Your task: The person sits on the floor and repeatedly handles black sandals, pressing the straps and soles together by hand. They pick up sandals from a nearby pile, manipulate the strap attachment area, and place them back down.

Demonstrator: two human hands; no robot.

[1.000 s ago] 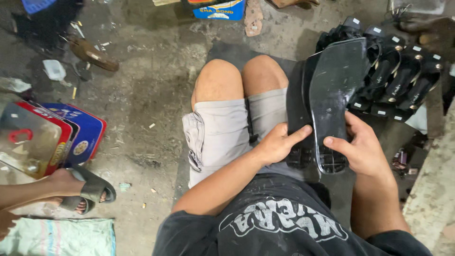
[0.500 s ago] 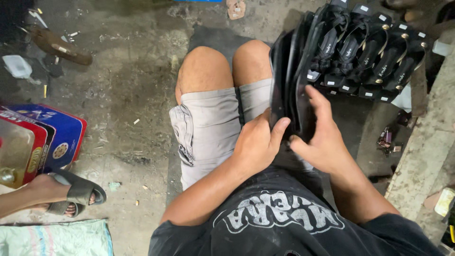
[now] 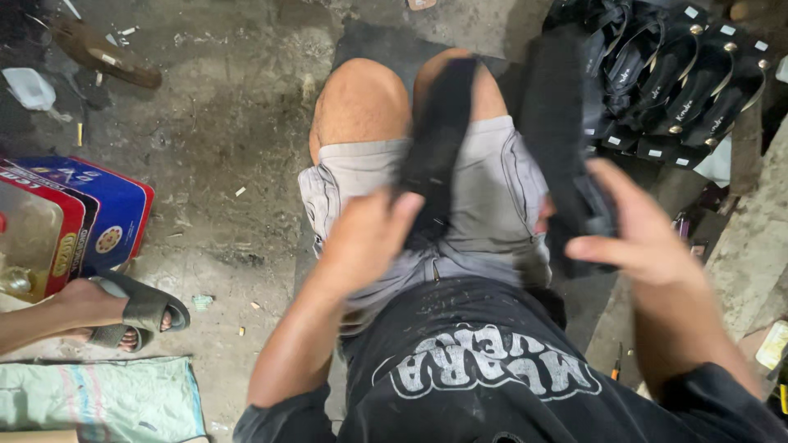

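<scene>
The left hand [image 3: 369, 238] grips a black sole [image 3: 439, 139] over the grey shorts [image 3: 484, 205]; the right hand [image 3: 640, 238], right of the shorts, grips another black sole [image 3: 558, 131]; finished sandals [image 3: 673, 74] lie beyond.

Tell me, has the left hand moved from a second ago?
Yes. The left hand has gone leftward across the lap, carrying one black sole over the grey shorts, away from the right hand.

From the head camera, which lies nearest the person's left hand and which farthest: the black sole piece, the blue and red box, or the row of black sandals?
1. Black sole piece: held in the left hand, over the lap.
2. Blue and red box: on the floor, far left.
3. Row of black sandals: top right, beyond the right hand.
</scene>
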